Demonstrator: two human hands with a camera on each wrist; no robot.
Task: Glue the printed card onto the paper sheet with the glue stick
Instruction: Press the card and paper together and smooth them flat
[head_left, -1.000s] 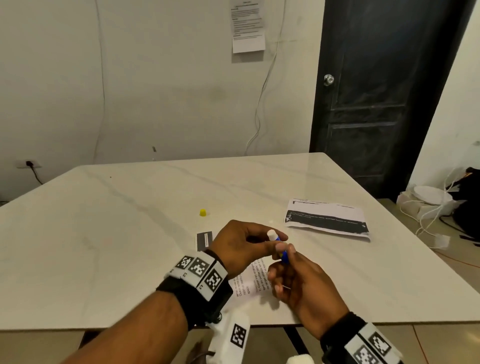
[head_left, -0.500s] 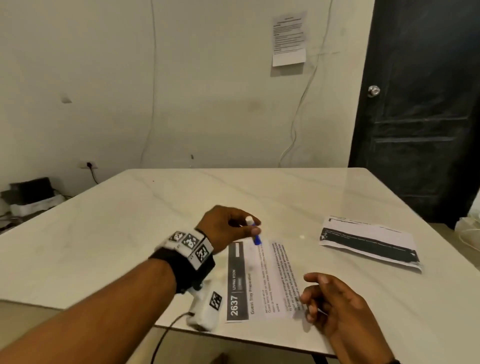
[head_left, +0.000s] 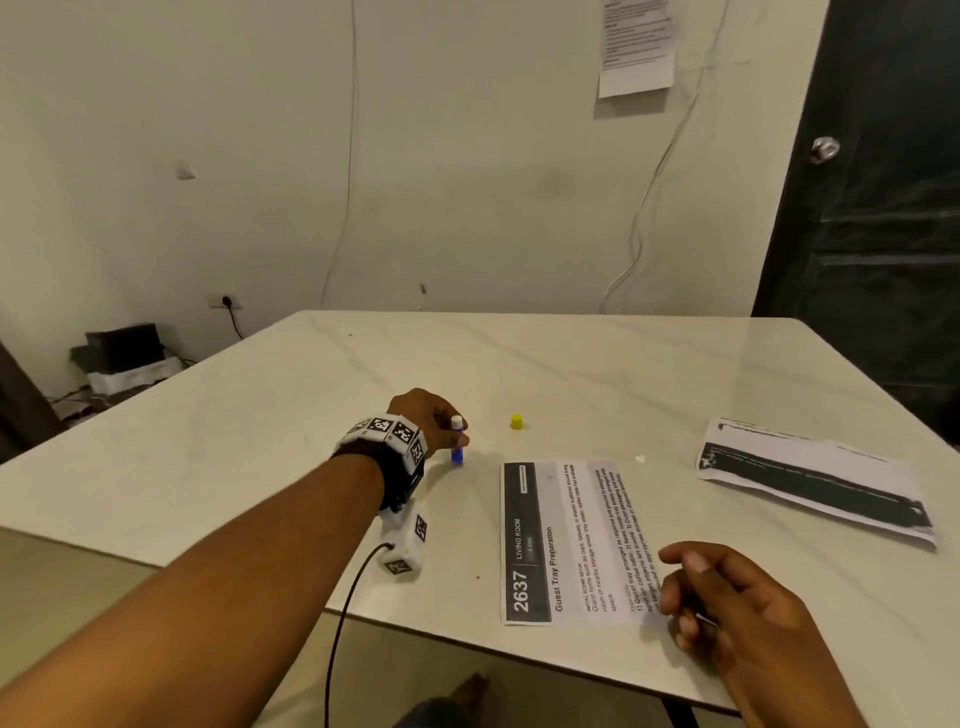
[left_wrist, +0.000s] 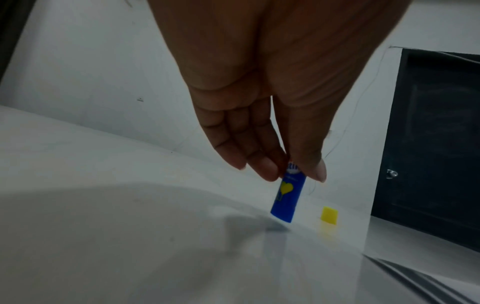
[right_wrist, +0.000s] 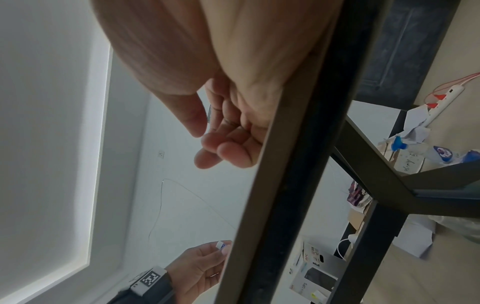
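L hand (head_left: 427, 419) pinching blue glue stick (head_left: 457, 446); R hand (head_left: 727, 597) loose beside "2637 LIVING ROOM" sheet (head_left: 566, 540).

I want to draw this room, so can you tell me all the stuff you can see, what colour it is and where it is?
Glue stick: one, blue with white top, upright, left of the sheet.
Cap: one, yellow, on the table right of the stick.
Printed sheet: one, white and black, near edge.
Second paper: one, white and black, right side.
Door: one, black, back right.
Wall notice: one, white.
Left hand: pinches the stick.
Right hand: loosely curled; whether it holds anything is unclear.
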